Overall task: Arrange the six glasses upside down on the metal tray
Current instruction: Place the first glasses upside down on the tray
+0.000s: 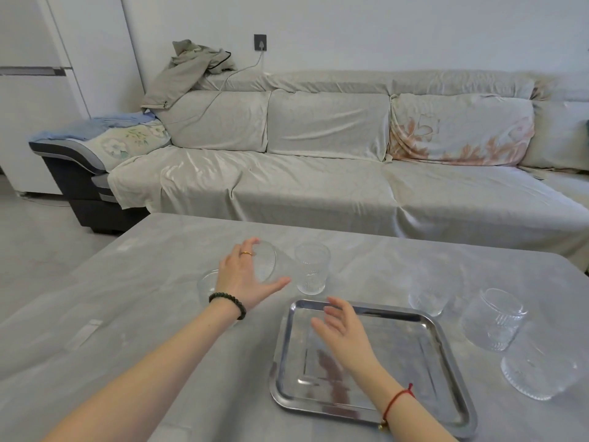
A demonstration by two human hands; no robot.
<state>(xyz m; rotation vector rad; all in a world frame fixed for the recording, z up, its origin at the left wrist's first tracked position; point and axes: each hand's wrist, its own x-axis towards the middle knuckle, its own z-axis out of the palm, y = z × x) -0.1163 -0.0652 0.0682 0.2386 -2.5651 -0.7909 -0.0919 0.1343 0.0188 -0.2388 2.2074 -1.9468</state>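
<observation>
The left hand [247, 275] holds a clear ribbed drinking glass [266, 261] tilted in its grip, apparently mid-inversion. The right hand [342, 333] hovers wide open over the empty square metal tray [446, 346], likely to steady placement. Other glasses stand on the grey counter [159, 266] around the tray.

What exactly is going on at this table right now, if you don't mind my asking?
A person is starting to set glasses on a metal tray, which holds none yet. The left hand has its grip around a tilted glass lifted off the table. The right hand hovers open above the tray. Another glass stands upright nearby, and others wait beside the tray.
</observation>
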